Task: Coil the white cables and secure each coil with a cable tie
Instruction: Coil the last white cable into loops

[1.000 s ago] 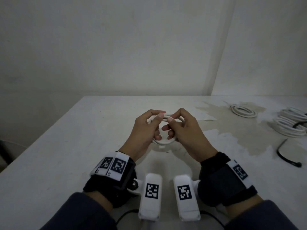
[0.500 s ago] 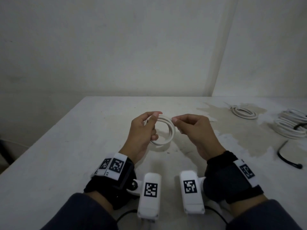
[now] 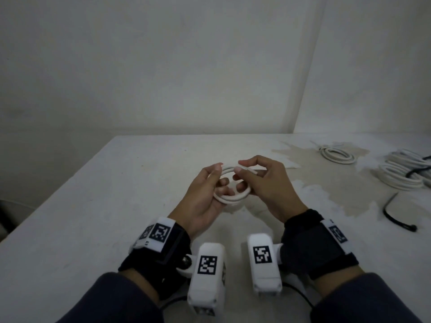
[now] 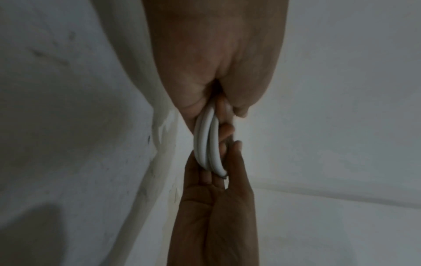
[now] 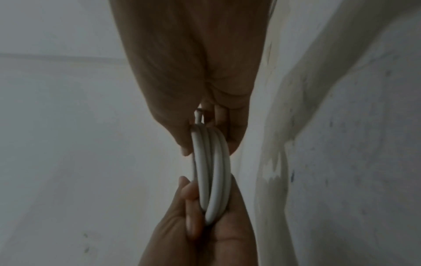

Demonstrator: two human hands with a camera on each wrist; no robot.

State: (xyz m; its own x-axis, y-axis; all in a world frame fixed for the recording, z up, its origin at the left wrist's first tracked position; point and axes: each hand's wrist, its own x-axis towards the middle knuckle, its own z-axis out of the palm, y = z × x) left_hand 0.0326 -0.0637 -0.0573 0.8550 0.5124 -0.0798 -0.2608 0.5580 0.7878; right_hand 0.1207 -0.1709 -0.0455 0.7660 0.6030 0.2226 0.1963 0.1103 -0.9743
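A small coil of white cable [image 3: 231, 198] hangs above the white table [image 3: 93, 206], held between both hands. My left hand [image 3: 207, 190] grips its left side, thumb on top and fingers through the ring. My right hand [image 3: 263, 180] pinches the top right strand between thumb and forefinger, other fingers curled behind the coil. The left wrist view shows the coil [image 4: 208, 144] edge-on with a cut end at the bottom, the right hand [image 4: 218, 198] beyond it. The right wrist view shows the coil [image 5: 212, 169] edge-on between both hands. No cable tie is on this coil that I can see.
A finished white coil [image 3: 338, 155] lies at the far right on a stained patch. A larger pile of white cable [image 3: 403, 174] sits at the right edge. A black cable tie [image 3: 396, 216] lies loose nearer on the right.
My right hand had let go and drawn slightly right half a second ago; it has come back onto the coil and pinches its top strand. The left hand kept its grip.
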